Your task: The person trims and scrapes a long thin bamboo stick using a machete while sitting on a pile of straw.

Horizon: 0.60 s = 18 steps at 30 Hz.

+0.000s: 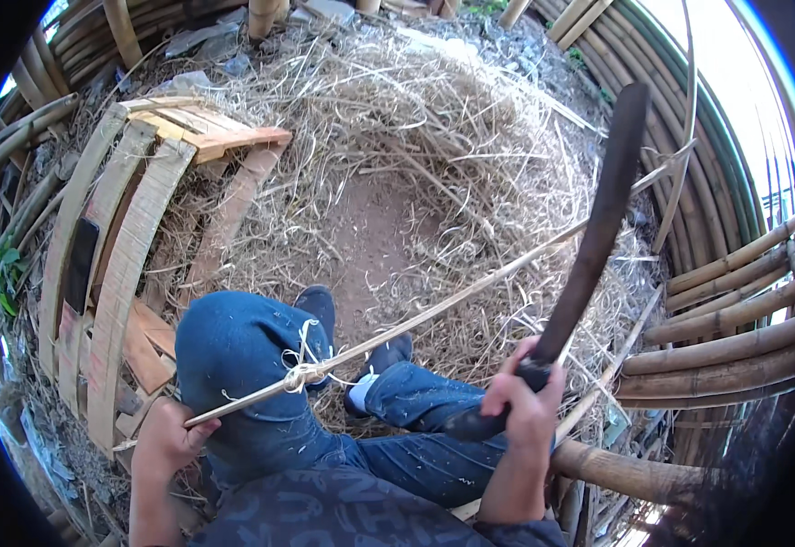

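My left hand (174, 436) is closed round the near end of a long, thin bamboo strip (443, 308). The strip runs across my raised knee and slants up to the far right, passing behind the blade. Pale curled shavings (304, 372) cling to it just above the knee. In my right hand (527, 401) is a machete (598, 219) with a dark handle, fingers wrapped round the grip. Its long dark blade points up and away, apart from my left hand.
A wooden pallet-like crate (146, 255) stands at the left, with a dark phone-like slab (81, 264) on its slats. Heaped bamboo shavings (415, 118) cover much of the ground. Stacked bamboo poles (726, 351) line the right, and a thick pole (630, 474) lies beside my right forearm.
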Motion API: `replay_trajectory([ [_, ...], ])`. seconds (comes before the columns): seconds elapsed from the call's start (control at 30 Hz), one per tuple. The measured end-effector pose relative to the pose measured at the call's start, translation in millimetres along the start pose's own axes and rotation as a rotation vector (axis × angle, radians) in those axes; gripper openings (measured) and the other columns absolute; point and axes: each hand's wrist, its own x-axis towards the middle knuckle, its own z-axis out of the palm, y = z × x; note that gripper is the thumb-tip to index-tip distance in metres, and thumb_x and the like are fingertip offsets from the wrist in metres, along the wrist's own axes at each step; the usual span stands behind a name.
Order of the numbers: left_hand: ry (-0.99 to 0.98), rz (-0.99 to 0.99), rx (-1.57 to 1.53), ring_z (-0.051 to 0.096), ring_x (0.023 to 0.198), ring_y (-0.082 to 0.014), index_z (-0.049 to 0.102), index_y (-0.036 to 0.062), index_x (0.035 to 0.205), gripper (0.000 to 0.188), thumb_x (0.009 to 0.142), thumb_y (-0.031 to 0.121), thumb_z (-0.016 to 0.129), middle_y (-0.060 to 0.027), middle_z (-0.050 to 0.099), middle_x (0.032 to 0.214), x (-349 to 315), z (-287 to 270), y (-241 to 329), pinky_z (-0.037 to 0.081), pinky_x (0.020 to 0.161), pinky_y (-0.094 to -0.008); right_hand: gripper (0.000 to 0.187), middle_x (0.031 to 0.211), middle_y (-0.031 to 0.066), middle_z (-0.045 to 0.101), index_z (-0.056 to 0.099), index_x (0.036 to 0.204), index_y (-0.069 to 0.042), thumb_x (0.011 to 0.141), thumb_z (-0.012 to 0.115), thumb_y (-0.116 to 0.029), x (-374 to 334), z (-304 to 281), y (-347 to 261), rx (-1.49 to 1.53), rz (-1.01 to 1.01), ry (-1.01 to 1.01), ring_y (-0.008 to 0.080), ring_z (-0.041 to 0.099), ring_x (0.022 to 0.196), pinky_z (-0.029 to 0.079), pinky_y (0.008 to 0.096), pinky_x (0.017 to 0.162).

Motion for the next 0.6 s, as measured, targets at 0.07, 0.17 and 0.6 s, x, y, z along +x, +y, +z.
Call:
replay_trajectory([
  [0.07,0.015,-0.013,0.018,0.054,0.048,-0.0406,0.056,-0.0041,0.055,0.072,0.08,0.064,0.056,-0.0222,0.048,0.048,-2.1,0.1,-1.7,0.04,0.045,-0.0424,0.029,0.061,0.0047,0.053,0.049,0.093,0.0,0.07,0.061,0.012,-9.6,8.0,8.8,-0.116,0.064,-0.12,0.0107,0.052,0.046,0.043,0.0243,0.044],
  [0.17,-0.013,-0.057,0.031,0.055,0.05,-0.0409,0.06,-0.0033,0.058,0.068,0.079,0.062,0.058,-0.0226,0.05,0.05,-3.5,-4.5,3.8,0.042,0.046,-0.0428,0.03,0.061,0.0045,0.053,0.049,0.092,-0.001,0.069,0.061,0.013,-3.3,-2.8,6.7,-0.072,0.129,-0.134,0.0112,0.052,0.045,0.044,0.0258,0.043],
  [0.6,0.034,-0.038,-0.03,0.056,0.055,-0.0416,0.064,-0.0026,0.064,0.064,0.079,0.06,0.061,-0.023,0.052,0.053,-4.2,-1.2,2.8,0.044,0.051,-0.0438,0.025,0.057,0.0057,0.051,0.047,0.091,-0.001,0.072,0.053,0.012,6.0,9.2,6.9,0.166,-0.014,0.001,0.0129,0.05,0.042,0.044,0.026,0.041],
])
